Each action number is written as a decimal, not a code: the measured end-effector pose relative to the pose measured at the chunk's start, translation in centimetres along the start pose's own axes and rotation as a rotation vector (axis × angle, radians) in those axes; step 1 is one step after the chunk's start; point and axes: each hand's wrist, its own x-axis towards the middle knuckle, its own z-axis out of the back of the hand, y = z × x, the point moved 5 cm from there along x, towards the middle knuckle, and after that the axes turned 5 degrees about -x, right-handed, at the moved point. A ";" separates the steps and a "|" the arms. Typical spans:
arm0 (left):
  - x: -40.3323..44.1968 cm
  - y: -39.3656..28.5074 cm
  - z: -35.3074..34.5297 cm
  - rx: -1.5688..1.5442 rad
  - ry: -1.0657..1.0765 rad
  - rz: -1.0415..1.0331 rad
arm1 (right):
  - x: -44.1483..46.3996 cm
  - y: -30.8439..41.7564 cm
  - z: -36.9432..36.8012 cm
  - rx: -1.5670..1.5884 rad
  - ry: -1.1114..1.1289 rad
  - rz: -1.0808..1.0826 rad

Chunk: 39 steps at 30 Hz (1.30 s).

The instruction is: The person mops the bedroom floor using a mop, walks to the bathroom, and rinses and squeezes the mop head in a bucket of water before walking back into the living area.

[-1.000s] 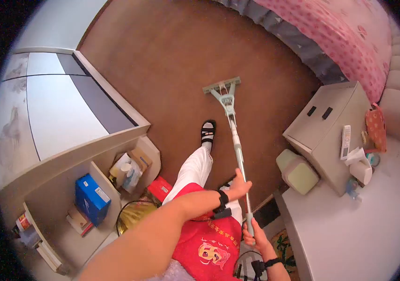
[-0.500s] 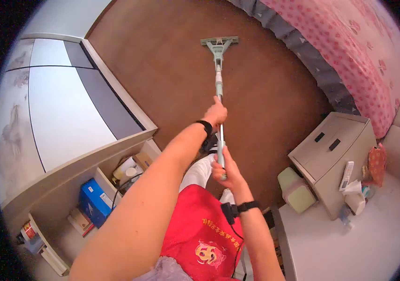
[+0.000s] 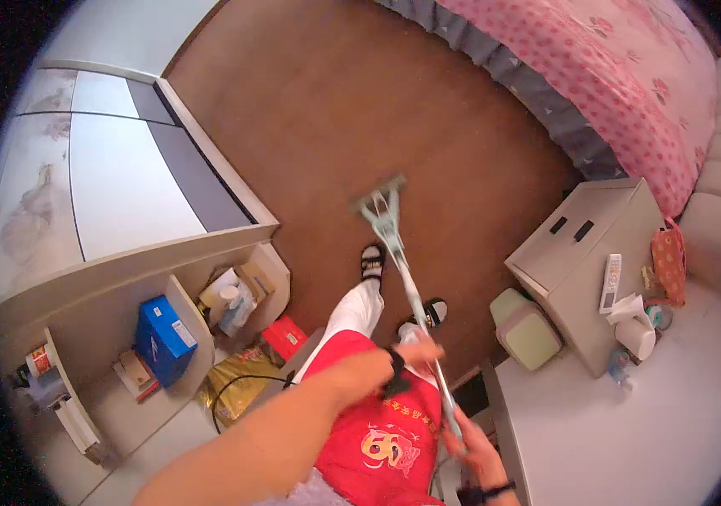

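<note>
A sponge mop (image 3: 412,293) with a pale green head and a light pole slants across the middle of the view. Its flat head (image 3: 380,196) is over the brown floor, slightly blurred. My left hand (image 3: 419,354) is closed around the pole in front of the red apron (image 3: 382,422). Lower down, my right hand (image 3: 472,447) grips the end of the handle. Black bands circle both wrists. Beyond the hands, two feet in dark sandals (image 3: 372,263) stand on either side of the pole.
A grey-beige nightstand (image 3: 580,244) stands right, with a remote (image 3: 610,282) and tissues on top. A light green bin (image 3: 527,331) is beside it. A pink-covered bed (image 3: 622,101) lies beyond. Left are open shelves (image 3: 204,358) with a blue box (image 3: 164,337), and a wardrobe (image 3: 124,181).
Both hands have pulled the mop back toward my body. The mop head has come nearer my feet and has turned at an angle.
</note>
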 end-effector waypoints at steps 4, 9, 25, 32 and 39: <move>-6.5 5.9 -13.5 0.070 -0.071 0.166 | -8.8 -9.8 7.6 0.187 -0.187 -0.167; -3.2 8.6 -16.5 0.244 -0.364 0.078 | -12.6 -8.1 7.2 0.162 -0.225 -0.142; 1.4 -42.7 13.5 -0.134 -0.335 -0.520 | 6.7 35.8 -14.9 0.141 0.497 0.429; -2.1 -60.7 20.5 -0.242 -0.312 -0.576 | 10.0 55.5 -25.9 0.158 0.523 0.517; 0.6 -74.3 27.7 0.076 -0.323 -0.553 | 12.1 66.9 -30.7 0.459 0.648 0.439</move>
